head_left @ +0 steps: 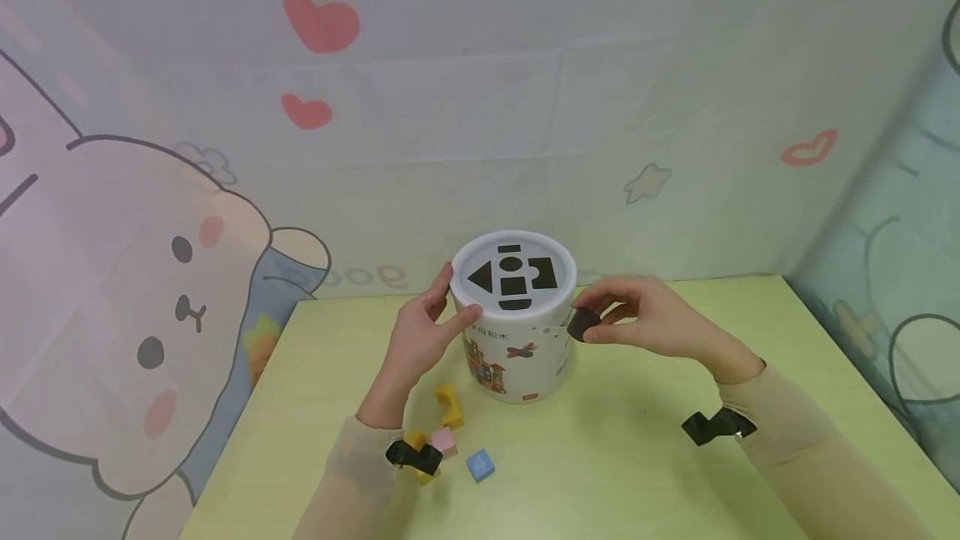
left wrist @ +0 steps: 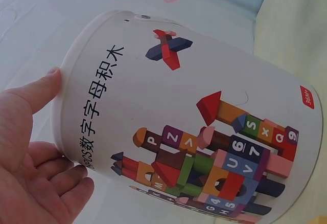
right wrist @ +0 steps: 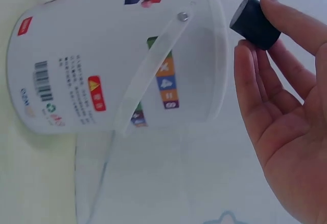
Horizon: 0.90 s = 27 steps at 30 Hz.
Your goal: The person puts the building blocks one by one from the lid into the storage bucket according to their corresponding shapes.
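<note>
A white toy-block bucket [head_left: 517,357] stands upright on the table, its white lid [head_left: 562,294] cut with several shaped holes. My left hand [head_left: 423,332] holds the lid's left edge, thumb at the front and fingers round the side. In the left wrist view the thumb of this hand [left wrist: 30,111] lies against the rim. Just right of the rim, my right hand [head_left: 645,319] pinches a dark cylinder block [right wrist: 255,23] between thumb and fingertips. The block is tilted and held apart from the bucket in the right wrist view.
In front of the bucket lie a yellow arch block [head_left: 452,407], a pink block [head_left: 444,442] and a blue block [head_left: 480,465] marked 4. More yellow [head_left: 426,477] shows beside the left wrist. A white handle [right wrist: 148,75] hangs down the bucket's side. A printed cloth [head_left: 450,107] rises behind the table.
</note>
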Motion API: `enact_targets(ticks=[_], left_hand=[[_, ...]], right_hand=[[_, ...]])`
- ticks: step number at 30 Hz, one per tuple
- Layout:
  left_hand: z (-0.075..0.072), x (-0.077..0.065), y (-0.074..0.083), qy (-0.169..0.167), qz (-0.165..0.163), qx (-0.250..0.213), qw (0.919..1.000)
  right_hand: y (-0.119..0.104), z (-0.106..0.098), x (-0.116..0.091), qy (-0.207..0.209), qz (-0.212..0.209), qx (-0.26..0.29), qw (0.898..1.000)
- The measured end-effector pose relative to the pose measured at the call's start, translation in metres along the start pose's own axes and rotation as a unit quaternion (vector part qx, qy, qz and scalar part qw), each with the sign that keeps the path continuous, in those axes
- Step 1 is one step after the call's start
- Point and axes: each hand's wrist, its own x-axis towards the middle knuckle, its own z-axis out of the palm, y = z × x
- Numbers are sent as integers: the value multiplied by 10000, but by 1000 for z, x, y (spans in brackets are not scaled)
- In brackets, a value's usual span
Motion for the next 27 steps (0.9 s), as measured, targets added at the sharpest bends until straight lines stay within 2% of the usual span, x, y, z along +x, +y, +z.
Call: enact_targets(ticks=[7, 12, 21, 27], left_hand=[[0, 0, -1, -3, -7, -124, 9999], [0, 0, 3, -77, -59, 23, 10000], [-4, 1, 12, -249, -330, 248, 9988], [-6, 1, 12, -334, -409, 235, 9983]], right_hand=[[-9, 5, 24, 639, 671, 138, 9956], [-11, 9, 41, 1027, 876, -122, 9908], [-6, 19, 74, 1069, 858, -443, 9896], [-6, 25, 92, 1010, 802, -691, 9892]])
